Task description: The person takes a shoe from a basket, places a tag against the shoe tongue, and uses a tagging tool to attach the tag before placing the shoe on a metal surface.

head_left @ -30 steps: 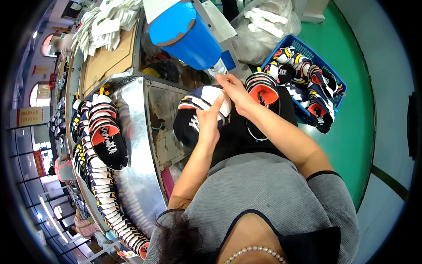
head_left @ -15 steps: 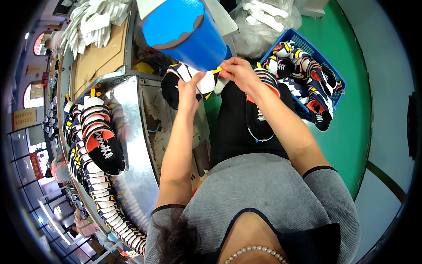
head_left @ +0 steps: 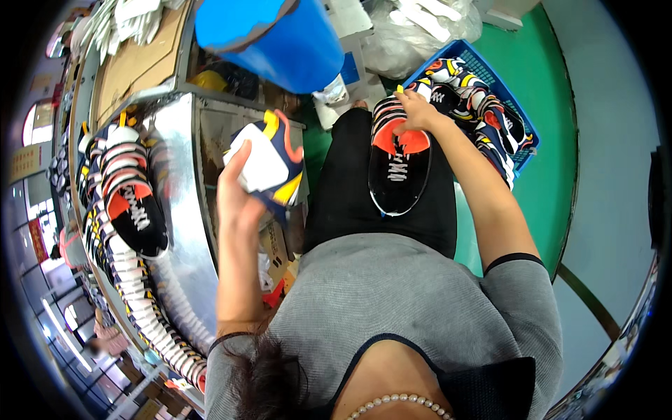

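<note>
My left hand (head_left: 238, 199) is closed on a shoe upper (head_left: 262, 157), with the thumb along its white panel. Navy edges, yellow patches and an orange lining show on this upper, held over the left side of my lap. On my thighs lies a nested row of shoe uppers (head_left: 397, 171); the nearest is black with white laces and an orange lining. My right hand (head_left: 418, 113) is at the far end of this row, thumb and forefinger apart, by a yellow tab. Whether its fingertips press on the row, I cannot tell.
A blue basket (head_left: 526, 150) full of shoe uppers stands at the far right. Ahead hangs a blue cylinder (head_left: 301, 59). Along the metal bench (head_left: 183, 140) on the left runs a long nested row of uppers (head_left: 129, 273). White gloves (head_left: 136, 21) lie beyond it.
The left hand has brought its shoe upper left and nearer, away from the blue cylinder. My right hand has let go of that upper and moved right to the row on my lap.
</note>
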Action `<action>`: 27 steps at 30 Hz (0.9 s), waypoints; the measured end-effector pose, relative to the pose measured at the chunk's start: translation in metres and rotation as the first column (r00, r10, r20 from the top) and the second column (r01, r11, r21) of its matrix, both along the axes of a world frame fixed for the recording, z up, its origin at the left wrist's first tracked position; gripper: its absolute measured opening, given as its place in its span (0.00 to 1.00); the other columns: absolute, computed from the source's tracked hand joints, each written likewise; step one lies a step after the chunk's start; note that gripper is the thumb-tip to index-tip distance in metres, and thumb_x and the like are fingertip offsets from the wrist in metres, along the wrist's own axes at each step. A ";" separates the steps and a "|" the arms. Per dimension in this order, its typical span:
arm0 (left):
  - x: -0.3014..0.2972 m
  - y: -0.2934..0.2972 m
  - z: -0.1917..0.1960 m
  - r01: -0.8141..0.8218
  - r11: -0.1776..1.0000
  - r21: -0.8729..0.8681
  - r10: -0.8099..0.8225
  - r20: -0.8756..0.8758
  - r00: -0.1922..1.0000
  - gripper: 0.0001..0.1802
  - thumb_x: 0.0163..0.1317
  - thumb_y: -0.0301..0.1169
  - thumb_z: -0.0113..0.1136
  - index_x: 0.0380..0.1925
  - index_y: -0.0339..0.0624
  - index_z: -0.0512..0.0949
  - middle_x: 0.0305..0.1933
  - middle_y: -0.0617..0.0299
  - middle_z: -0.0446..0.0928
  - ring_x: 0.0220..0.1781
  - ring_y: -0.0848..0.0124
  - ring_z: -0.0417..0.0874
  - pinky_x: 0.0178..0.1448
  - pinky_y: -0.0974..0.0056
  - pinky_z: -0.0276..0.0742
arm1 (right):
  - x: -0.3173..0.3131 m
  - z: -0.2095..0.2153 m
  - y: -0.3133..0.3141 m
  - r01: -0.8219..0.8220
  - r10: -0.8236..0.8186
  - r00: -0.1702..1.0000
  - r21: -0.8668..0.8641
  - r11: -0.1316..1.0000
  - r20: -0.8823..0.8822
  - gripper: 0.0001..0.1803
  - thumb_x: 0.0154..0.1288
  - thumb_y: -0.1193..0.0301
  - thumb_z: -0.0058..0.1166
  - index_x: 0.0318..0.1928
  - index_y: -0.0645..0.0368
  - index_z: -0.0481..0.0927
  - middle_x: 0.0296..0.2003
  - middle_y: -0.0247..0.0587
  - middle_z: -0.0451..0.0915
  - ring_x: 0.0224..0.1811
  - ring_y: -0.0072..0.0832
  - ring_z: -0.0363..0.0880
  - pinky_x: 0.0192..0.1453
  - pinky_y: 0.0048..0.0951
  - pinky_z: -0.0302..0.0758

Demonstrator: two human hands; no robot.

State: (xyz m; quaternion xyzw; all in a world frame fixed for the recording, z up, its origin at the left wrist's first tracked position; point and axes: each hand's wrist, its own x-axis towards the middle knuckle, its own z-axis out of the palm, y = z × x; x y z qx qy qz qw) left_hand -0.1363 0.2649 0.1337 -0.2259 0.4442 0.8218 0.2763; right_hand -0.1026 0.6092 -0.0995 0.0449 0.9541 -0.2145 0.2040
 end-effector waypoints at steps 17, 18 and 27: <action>-0.041 -0.280 0.012 -0.819 0.519 -0.245 0.332 -0.825 0.457 0.15 0.58 0.22 0.59 0.46 0.33 0.72 0.45 0.61 0.76 0.44 0.71 0.78 0.49 0.65 0.73 | 0.015 0.005 0.022 0.062 -0.092 0.976 -0.155 0.986 -0.198 0.47 0.35 0.74 0.70 0.63 0.53 0.66 0.52 0.55 0.75 0.55 0.49 0.73 0.59 0.39 0.70; -0.070 -0.289 0.010 -0.821 0.514 -0.248 0.324 -0.830 0.454 0.15 0.58 0.22 0.59 0.46 0.32 0.72 0.45 0.60 0.76 0.44 0.71 0.78 0.49 0.66 0.73 | 0.020 0.017 0.026 0.044 -0.076 0.988 -0.220 0.974 -0.135 0.49 0.35 0.72 0.71 0.63 0.53 0.65 0.52 0.56 0.75 0.56 0.48 0.73 0.59 0.39 0.70; -0.122 -0.299 -0.013 -0.614 0.627 -0.479 0.086 -0.740 0.666 0.18 0.59 0.37 0.65 0.14 0.44 0.73 0.15 0.66 0.73 0.09 0.78 0.65 0.11 0.70 0.53 | 0.109 0.021 -0.092 0.235 -0.283 0.852 -0.161 0.959 -0.440 0.31 0.47 0.72 0.63 0.56 0.56 0.73 0.53 0.55 0.73 0.54 0.52 0.72 0.58 0.40 0.71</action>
